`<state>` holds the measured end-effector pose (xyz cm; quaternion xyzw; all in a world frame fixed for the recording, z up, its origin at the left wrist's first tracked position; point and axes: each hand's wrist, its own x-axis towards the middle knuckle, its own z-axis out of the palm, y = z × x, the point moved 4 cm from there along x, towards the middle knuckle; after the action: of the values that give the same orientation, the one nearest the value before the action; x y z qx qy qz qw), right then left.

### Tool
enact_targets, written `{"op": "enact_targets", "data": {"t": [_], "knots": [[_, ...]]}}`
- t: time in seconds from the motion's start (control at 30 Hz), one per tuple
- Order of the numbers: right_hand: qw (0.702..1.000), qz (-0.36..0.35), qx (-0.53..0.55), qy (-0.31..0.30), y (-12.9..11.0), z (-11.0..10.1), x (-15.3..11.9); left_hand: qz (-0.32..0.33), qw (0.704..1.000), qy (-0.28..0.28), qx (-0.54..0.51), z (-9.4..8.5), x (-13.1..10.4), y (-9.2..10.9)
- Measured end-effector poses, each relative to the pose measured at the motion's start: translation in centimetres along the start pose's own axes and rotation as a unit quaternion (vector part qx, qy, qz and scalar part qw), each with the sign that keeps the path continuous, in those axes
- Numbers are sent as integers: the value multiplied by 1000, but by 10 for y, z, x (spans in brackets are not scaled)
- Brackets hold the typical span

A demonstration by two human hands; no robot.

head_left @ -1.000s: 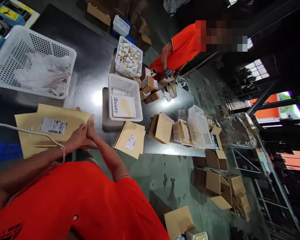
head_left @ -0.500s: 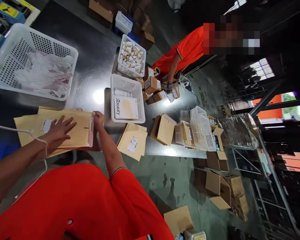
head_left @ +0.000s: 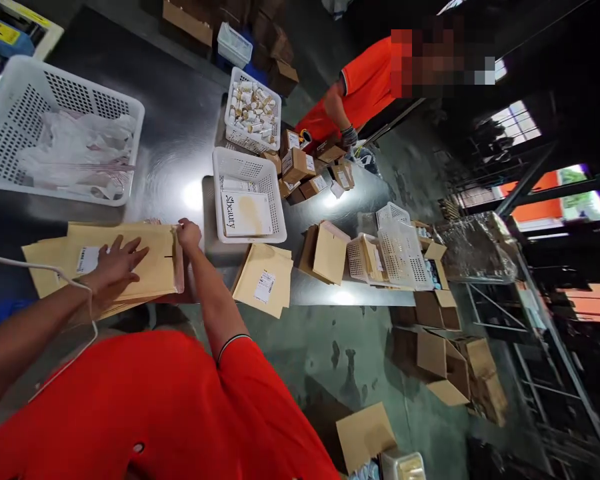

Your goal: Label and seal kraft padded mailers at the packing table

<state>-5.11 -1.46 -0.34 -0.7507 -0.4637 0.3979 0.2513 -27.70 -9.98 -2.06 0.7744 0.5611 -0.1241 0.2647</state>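
Note:
A stack of tan padded envelopes (head_left: pixel 150 267) lies near the table's front edge at the left, the top one with a white label and a pinkish strip along its right end. My left hand (head_left: pixel 117 265) rests flat on the top envelope, fingers spread. At the upper right corner of that envelope my right hand (head_left: pixel 189 235) is closed, pinching the strip end. Just to the right, a white basket (head_left: pixel 280 220) holds a white "beauty" packet (head_left: pixel 247 213). More labelled envelopes (head_left: pixel 267 280) lie beyond my right forearm.
A large white basket (head_left: pixel 137 133) holds clear plastic bags. Behind are a basket of small bottles (head_left: pixel 253 113) and small cartons (head_left: pixel 297 167). Across the table stands a person in red (head_left: pixel 363 83). A white cable (head_left: pixel 25 263) crosses my left wrist. Open cartons (head_left: pixel 443 367) stand on the floor.
My right hand has moved slightly up and left along the envelope's end. The other person's gloved hand has drawn back from a pale scrap by the cartons. The view has shifted a little.

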Motion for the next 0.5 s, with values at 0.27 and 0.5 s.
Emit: {"op": "enact_targets", "data": {"t": [0.27,0.5], "knots": [[984,28,146,99,28,-62,-32,-28,999,30,-5,5,-5,0],[983,30,-126,133,85,-216,-83,-24,1000,14,0,-9,1,9]]}}
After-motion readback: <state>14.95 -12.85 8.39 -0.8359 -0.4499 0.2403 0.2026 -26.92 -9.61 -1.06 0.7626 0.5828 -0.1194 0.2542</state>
